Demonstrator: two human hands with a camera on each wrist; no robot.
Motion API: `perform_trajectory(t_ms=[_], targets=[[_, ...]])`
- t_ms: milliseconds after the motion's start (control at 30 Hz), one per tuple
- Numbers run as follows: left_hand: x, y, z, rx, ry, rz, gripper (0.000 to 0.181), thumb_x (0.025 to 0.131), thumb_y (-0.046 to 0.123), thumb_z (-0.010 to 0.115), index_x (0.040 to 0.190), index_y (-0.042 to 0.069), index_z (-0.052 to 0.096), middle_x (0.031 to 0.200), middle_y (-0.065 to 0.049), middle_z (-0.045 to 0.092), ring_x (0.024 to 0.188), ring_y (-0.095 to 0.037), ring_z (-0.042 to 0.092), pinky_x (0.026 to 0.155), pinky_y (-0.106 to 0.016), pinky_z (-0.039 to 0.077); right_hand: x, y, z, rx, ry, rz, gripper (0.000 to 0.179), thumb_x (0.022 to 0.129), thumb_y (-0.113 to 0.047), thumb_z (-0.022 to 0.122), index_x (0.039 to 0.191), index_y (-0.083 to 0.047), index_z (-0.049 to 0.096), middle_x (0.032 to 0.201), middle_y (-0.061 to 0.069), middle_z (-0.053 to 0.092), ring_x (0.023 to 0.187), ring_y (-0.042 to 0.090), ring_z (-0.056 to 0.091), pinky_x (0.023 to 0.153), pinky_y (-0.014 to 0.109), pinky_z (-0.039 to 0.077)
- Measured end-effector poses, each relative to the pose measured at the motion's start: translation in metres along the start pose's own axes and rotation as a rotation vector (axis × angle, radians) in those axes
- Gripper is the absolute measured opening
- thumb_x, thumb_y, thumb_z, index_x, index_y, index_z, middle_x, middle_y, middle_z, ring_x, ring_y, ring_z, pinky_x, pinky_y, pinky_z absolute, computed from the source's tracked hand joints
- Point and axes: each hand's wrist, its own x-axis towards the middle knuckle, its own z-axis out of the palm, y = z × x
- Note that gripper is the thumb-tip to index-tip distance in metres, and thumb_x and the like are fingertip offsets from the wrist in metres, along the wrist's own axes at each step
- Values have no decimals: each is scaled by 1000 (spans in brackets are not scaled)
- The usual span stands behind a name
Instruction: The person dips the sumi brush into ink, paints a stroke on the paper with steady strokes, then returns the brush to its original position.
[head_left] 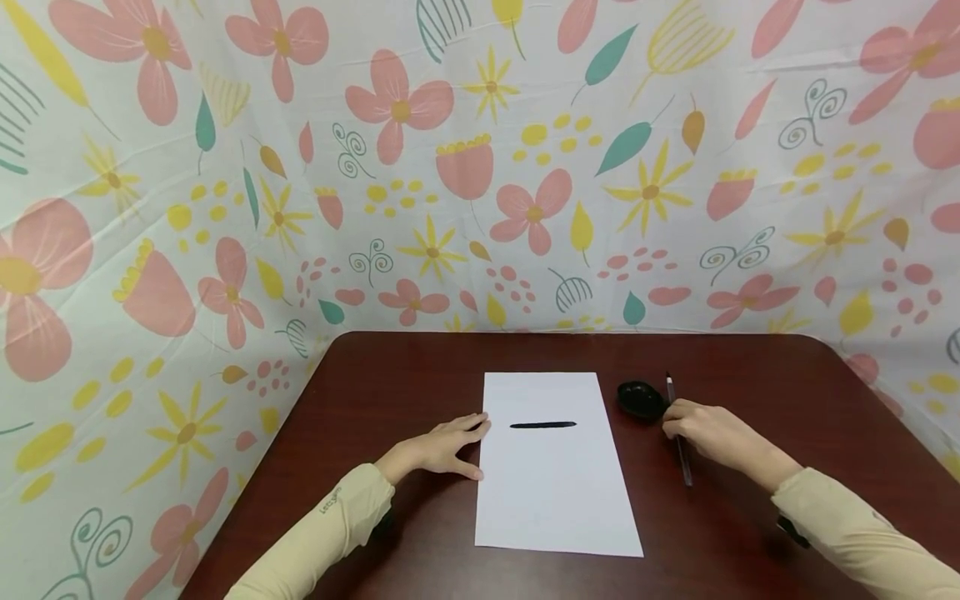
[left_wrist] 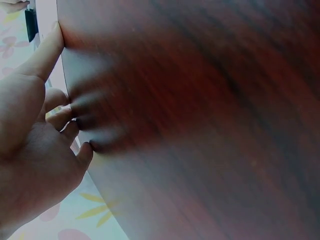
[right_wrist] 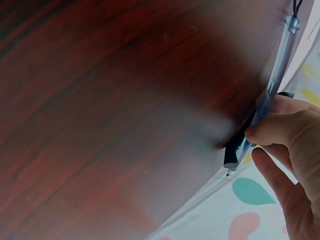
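My right hand (head_left: 708, 429) pinches a slim writing brush (head_left: 684, 463) between thumb and fingers, beside a small black ink dish (head_left: 638, 401). In the right wrist view the brush's clear handle (right_wrist: 281, 57) ends in a dark cord loop, and its other end is black. Fingers spread, my left hand (head_left: 444, 446) rests at the left edge of a white paper sheet (head_left: 555, 500). A short horizontal black ink stroke (head_left: 543, 425) lies across the sheet's upper part. The left wrist view shows that hand's fingertips (left_wrist: 86, 149) down at the tabletop.
Everything lies on a dark reddish-brown wooden table (head_left: 405, 375) with rounded far corners. A white cloth (head_left: 465, 275) with pink, yellow and green flower prints hangs behind the table and along its left side.
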Motion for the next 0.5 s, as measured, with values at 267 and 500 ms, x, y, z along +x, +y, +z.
perform_trajectory(t_ms=[267, 500], targets=[[2, 0, 1, 7, 1, -4, 89, 88, 45, 67, 155, 9, 20, 164, -7, 13, 151, -28, 12, 116, -57, 21, -2, 3, 3, 8, 34, 12, 35, 57, 15, 80, 77, -13, 70, 83, 1, 62, 76, 14, 58, 57, 26, 52], [3, 1, 0, 11, 6, -6, 89, 87, 43, 69, 154, 8, 22, 163, -8, 15, 150, -28, 14, 115, -58, 22, -3, 3, 5, -14, 57, 13, 36, 57, 15, 80, 76, -14, 68, 84, 0, 62, 75, 13, 58, 57, 25, 52]])
